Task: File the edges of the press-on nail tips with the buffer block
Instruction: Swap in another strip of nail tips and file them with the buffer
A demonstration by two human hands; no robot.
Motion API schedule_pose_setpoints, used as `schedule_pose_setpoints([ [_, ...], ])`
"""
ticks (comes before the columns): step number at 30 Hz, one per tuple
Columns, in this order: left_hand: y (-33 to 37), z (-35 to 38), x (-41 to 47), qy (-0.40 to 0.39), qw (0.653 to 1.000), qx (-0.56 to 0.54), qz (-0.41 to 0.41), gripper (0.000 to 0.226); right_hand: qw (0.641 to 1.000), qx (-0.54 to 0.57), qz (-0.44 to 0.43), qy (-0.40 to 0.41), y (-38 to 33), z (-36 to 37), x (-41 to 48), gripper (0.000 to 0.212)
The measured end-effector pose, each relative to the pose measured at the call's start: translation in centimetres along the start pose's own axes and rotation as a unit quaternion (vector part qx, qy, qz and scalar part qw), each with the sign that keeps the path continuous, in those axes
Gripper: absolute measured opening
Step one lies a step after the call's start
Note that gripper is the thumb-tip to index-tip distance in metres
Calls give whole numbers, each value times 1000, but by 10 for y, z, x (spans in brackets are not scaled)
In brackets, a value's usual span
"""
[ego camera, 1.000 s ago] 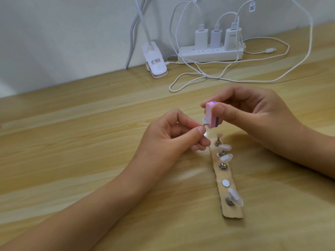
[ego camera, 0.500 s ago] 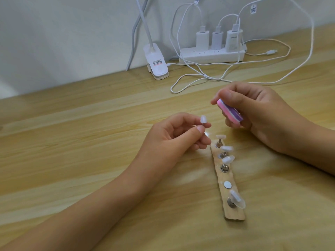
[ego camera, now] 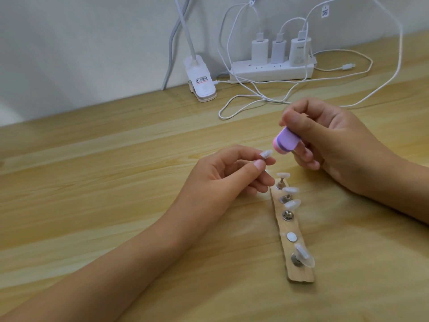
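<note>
Wooden desk (ego camera: 116, 182), left hand (ego camera: 222, 177) pinching nail tip (ego camera: 335, 153), right hand (ego camera: 325, 140) gripping tilted buffer block (ego camera: 354, 142) just beside

No wording can be read. The white lamp clip (ego camera: 201, 89) bears a sticker (ego camera: 201, 80) with black and red print, too small to make out. Two paper tags (ego camera: 325, 10) on the cables carry square codes. The right-hand charger (ego camera: 299, 54) shows faint grey lettering, illegible

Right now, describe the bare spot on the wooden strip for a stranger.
On the desk, a wooden strip lies beside the left hand. Second from its near end is a flat silver disc; every other spot carries a nail tip.
</note>
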State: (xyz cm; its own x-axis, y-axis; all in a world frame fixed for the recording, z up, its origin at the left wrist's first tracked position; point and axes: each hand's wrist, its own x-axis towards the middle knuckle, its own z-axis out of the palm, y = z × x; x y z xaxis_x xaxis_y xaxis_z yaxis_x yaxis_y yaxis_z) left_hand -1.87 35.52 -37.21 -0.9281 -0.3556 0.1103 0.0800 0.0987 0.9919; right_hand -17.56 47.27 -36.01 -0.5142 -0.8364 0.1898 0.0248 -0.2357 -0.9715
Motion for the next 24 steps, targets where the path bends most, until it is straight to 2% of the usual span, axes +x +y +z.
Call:
schedule_pose_setpoints([
  [4,0,-1,0,11,1000,-16,-6,12,999,-37,-28,25,-1,3,-2,21],
  [10,0,1,0,7,1000,-5,-9,8,996,-79,-35,0,-1,8,-5,27],
  [13,0,2,0,6,1000,-6,-9,13,996,-80,-35,10,1,6,-4,27],
  [18,0,3,1,9,1000,-7,-6,13,995,-92,-45,-23,3,7,-5,28],
  [21,0,3,1,9,1000,-10,-10,12,995,-84,-51,-5,2,4,-3,24],
  [24,1,3,0,10,1000,7,-7,14,993,-96,-53,-32,3,8,-6,23],
])
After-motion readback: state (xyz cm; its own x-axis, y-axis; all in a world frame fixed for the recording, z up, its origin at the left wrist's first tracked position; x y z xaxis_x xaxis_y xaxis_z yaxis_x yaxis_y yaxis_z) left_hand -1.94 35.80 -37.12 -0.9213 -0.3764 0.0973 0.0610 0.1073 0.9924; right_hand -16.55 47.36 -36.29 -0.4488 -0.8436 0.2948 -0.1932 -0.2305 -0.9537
